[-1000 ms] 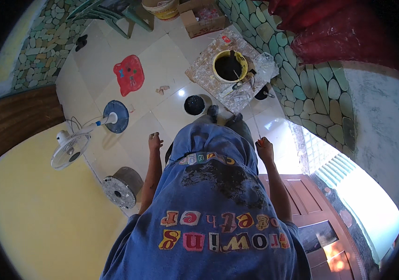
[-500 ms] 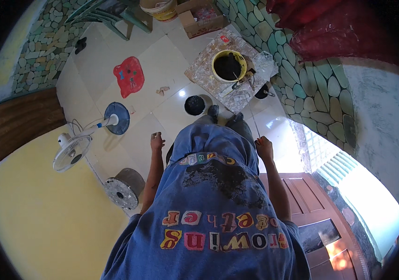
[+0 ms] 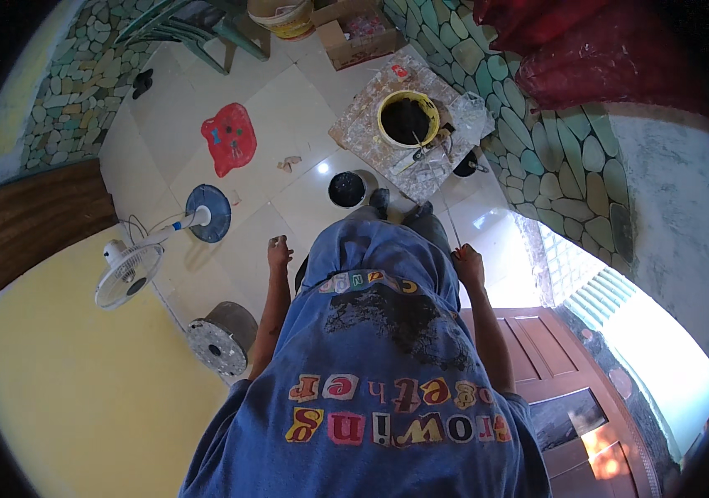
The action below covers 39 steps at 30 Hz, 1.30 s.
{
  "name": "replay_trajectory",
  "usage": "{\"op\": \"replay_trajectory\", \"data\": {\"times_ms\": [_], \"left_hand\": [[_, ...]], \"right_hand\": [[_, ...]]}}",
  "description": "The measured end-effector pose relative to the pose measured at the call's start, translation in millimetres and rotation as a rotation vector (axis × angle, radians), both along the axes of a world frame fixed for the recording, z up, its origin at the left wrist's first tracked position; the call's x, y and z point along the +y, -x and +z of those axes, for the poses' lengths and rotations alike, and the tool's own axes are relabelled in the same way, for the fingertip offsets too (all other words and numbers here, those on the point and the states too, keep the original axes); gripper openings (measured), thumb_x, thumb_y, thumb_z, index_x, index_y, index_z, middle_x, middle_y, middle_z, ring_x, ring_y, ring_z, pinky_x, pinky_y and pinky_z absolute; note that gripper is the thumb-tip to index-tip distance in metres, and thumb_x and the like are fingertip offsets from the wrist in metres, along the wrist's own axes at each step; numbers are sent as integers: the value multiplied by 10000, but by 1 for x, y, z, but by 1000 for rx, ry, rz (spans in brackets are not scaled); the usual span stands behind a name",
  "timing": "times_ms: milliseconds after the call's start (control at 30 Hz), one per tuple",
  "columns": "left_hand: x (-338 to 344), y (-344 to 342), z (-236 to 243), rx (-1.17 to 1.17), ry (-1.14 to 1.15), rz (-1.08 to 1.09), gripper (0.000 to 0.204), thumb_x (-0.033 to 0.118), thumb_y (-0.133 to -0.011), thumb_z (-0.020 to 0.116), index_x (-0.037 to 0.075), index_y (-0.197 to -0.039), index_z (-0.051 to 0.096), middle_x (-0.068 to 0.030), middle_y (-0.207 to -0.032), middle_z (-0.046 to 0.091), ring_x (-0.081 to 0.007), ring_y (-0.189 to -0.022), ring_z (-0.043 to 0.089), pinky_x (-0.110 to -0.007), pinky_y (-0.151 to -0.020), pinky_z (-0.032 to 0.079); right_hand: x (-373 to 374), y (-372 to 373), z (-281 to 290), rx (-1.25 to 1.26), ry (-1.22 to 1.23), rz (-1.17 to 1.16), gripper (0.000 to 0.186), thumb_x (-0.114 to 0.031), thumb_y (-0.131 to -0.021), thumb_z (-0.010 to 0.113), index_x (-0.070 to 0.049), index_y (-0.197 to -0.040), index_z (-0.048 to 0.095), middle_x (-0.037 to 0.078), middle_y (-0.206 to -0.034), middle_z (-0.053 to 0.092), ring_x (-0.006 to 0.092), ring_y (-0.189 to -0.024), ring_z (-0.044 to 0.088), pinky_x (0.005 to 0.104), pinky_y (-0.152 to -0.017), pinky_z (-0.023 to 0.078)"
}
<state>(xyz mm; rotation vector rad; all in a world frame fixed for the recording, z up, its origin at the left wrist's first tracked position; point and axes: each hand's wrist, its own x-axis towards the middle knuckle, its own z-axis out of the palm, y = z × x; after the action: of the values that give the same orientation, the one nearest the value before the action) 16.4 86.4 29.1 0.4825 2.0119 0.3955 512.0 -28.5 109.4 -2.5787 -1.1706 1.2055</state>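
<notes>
My left hand (image 3: pixel 281 251) hangs beside my left hip above the tiled floor. Its fingers are loosely bent and apart, and I see nothing held in them. At my right hip, my right hand (image 3: pixel 468 265) is closed; a small orange-red bit shows at the fingers, too small to name. Ahead of my feet stands a black bucket (image 3: pixel 346 189) with dark contents. Farther right, a yellow-rimmed bucket (image 3: pixel 407 119) of dark material sits on a stained board (image 3: pixel 367 112), with a thin-handled tool (image 3: pixel 421 151) at its near rim. Neither hand touches these.
On the left stand a pedestal fan (image 3: pixel 129 274) and a grey spool-like drum (image 3: pixel 222 336). A red cat-shaped mat (image 3: pixel 230 139) lies on the floor. Farther off are a green plastic chair (image 3: pixel 197 41), a pail (image 3: pixel 284 18) and a cardboard box (image 3: pixel 359 37). A brown door (image 3: pixel 541 349) is at right.
</notes>
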Motion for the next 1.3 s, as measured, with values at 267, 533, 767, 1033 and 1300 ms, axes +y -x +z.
{"op": "replay_trajectory", "data": {"times_ms": [267,533,767,1033,1300], "left_hand": [[1,5,-7,-11,-20,-1,437,332,-868,570,58,-1202,505,-113,-918,609,-225,-685,663,-328,-524,501],[6,8,-1,-15,18,-19,446,339,-865,573,59,-1204,499,-112,-914,606,-227,-701,660,-336,-536,503],[9,15,0,-9,-11,-11,429,332,-865,574,64,-1193,503,-114,-924,616,-229,-713,658,-351,-553,504],[1,30,-8,-12,28,-59,417,333,-873,576,67,-1187,505,-97,-888,599,-225,-677,651,-360,-551,507],[16,41,10,-41,46,-151,398,335,-887,570,90,-1191,494,-98,-975,592,-236,-735,656,-344,-570,495]], "right_hand": [[-6,5,6,-17,-41,-20,232,-231,-834,624,-12,-838,548,254,-807,634,448,-798,617,499,-676,487],[-9,-2,-9,-14,-163,20,216,-176,-836,623,6,-795,514,238,-740,605,435,-717,594,458,-608,464],[-4,10,4,-1,-48,-37,245,-246,-844,620,-14,-874,549,253,-819,637,441,-811,622,492,-681,496],[-14,19,2,-11,-25,-71,263,-266,-840,624,-15,-884,559,259,-809,634,455,-813,618,497,-675,487],[-4,35,-6,9,-2,-122,257,-257,-817,646,-22,-896,577,264,-827,641,447,-801,625,491,-687,492]]}}
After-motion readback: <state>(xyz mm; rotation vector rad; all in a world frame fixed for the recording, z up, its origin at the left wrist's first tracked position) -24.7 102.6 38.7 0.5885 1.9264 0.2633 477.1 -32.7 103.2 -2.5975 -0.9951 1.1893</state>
